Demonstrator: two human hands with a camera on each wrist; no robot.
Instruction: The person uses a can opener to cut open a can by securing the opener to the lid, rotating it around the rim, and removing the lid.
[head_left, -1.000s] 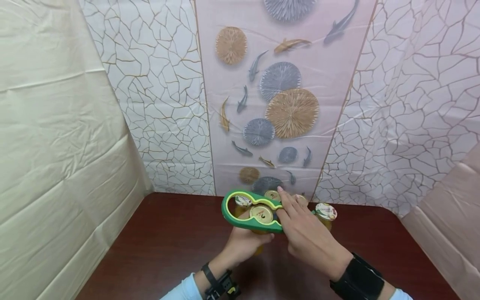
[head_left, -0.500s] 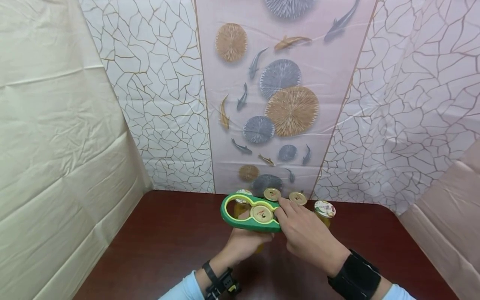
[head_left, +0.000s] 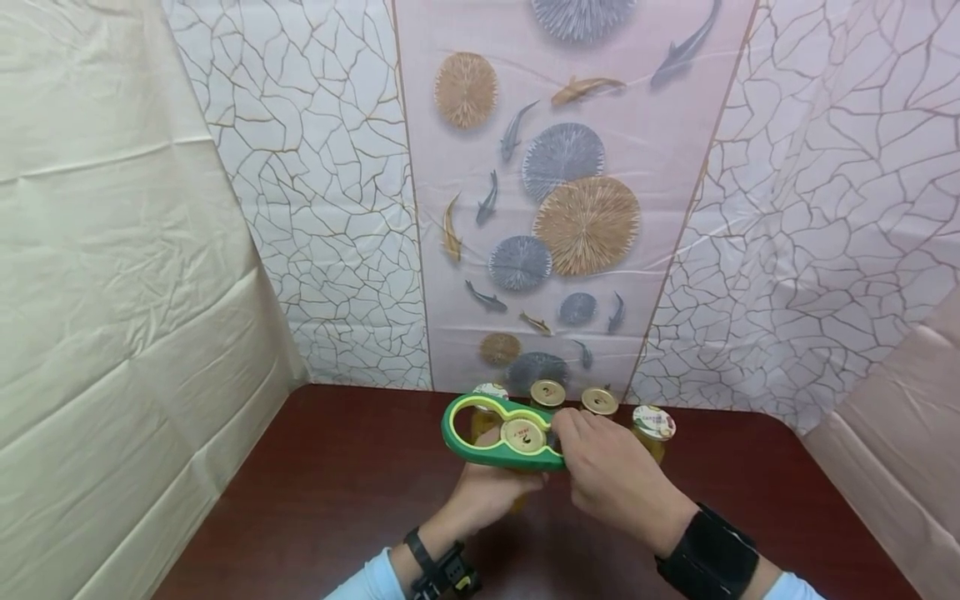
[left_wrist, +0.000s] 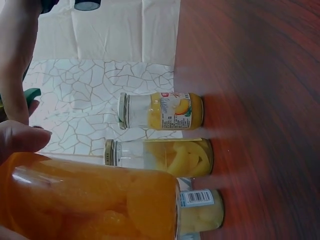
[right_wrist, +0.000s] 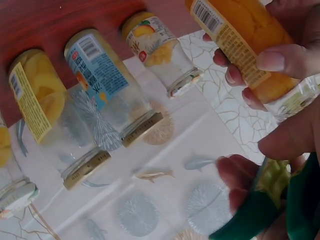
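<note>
My left hand (head_left: 483, 496) grips a glass jar of orange fruit (left_wrist: 100, 195) around its body, in front of the jars at the back. A gold lid (head_left: 522, 435) tops this jar. Around the lid lies a green jar opener (head_left: 476, 453) with a lime inner edge, its larger round opening out to the left. My right hand (head_left: 618, 471) holds the opener's right end, fingers curled round the handle. In the right wrist view, the left thumb (right_wrist: 280, 60) presses on the jar's label, and the green handle (right_wrist: 252, 215) sits in the right fingers.
Several jars of fruit stand in a row at the table's back: a white-lidded jar (head_left: 491, 390), two gold-lidded ones, and another white-lidded jar (head_left: 654, 423) at the right. The dark red table (head_left: 315, 492) meets a patterned cloth backdrop (head_left: 360, 250) behind them.
My right fingers, stretched across the opener earlier, have curled round its handle, and that hand has shifted slightly down. The opener has turned a little; the left hand stays nearly still on the jar.
</note>
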